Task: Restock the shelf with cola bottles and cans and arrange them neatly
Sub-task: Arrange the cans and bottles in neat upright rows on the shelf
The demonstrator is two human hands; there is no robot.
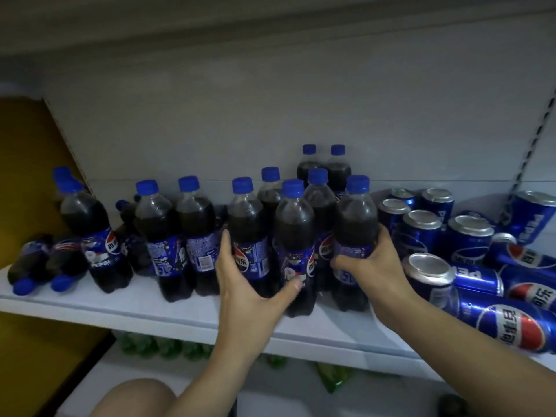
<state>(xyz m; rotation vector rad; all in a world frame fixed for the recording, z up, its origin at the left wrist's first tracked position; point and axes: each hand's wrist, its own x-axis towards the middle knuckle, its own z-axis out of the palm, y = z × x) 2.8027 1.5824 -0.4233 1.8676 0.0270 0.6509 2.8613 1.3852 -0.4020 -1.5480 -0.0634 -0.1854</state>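
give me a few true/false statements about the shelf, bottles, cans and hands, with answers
1. Both hands grip upright bottles. True: the left hand holds a bottle, the right hand another bottle.
2. All cans stand upright. False: several cans lie on their sides at the right; others stand.
3. Two bottles lie on their sides at the shelf's left end. True.
4. The bottle caps are red. False: the caps are blue.
5. The cans sit left of the bottles. False: they sit to the right.

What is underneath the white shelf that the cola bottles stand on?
Below the white shelf a lower level shows green bottles, blurred and dim. The shelf board and both arms cover the rest, so how many there are cannot be told.
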